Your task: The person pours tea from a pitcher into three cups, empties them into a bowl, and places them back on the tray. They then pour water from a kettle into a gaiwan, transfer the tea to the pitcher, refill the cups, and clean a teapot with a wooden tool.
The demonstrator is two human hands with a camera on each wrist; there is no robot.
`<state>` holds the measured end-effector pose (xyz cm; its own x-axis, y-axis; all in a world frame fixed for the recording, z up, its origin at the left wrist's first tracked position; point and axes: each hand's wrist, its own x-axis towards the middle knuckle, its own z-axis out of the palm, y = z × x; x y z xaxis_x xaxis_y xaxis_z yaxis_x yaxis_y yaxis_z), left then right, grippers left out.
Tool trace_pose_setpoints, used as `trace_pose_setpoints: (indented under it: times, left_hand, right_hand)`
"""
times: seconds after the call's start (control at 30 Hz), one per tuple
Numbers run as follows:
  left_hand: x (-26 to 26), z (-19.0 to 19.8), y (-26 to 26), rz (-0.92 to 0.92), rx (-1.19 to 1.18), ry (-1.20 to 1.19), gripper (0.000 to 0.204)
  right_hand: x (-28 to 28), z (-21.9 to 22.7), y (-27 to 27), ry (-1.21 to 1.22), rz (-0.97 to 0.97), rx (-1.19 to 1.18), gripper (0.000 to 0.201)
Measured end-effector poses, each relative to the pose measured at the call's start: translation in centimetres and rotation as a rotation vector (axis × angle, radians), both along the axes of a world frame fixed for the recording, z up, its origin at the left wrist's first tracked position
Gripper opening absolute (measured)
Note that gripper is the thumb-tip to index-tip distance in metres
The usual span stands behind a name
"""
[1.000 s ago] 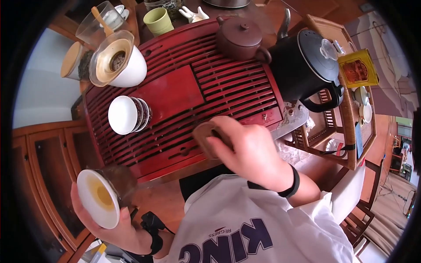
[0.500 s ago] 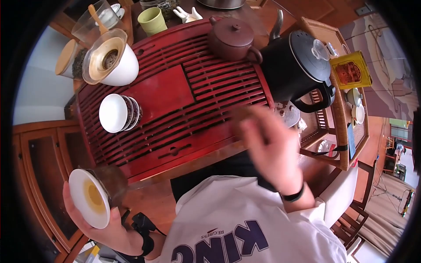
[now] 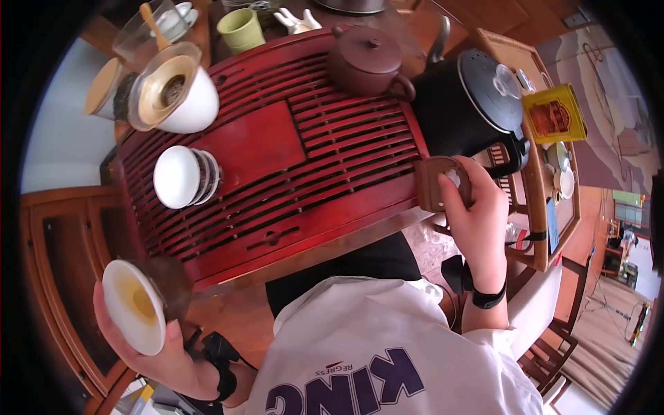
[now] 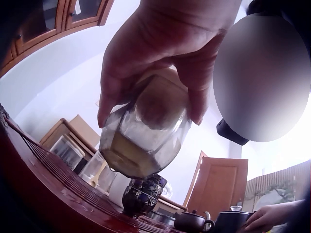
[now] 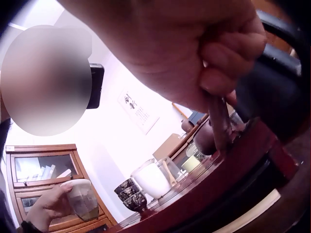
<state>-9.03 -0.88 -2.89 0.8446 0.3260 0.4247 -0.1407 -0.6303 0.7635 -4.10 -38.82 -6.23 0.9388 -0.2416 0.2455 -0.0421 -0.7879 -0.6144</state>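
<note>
My left hand holds a faceted glass cup with pale yellow liquid, off the front left of the red slatted tea tray. Its broad white rim faces up in the head view, with fingers on one side and the thumb on the other. At the tray's right front corner, my right hand pinches a flat brown coaster, thumb on its upper face. In the right wrist view the coaster appears edge-on, close over the tray's edge, and the curled fingers hide part of it.
Stacked patterned cups lie tipped on the tray's left, below a white vessel with a strainer. A brown teapot and black kettle stand at the right. Beyond are a green cup and wicker-edged stand.
My right hand has carried the brown coaster from the tray's front middle rightward to its right corner. My left hand still holds the cup, shifted slightly left in view.
</note>
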Motion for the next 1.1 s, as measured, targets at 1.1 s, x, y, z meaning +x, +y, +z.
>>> trace_pose_setpoints:
  times: [1.1]
  left_hand:
    - [-6.1,-0.9,5.2,0.157,-0.256,-0.08,0.108]
  right_hand:
    - [11.8,3.0,36.2,0.038,1.082,-0.959,0.013]
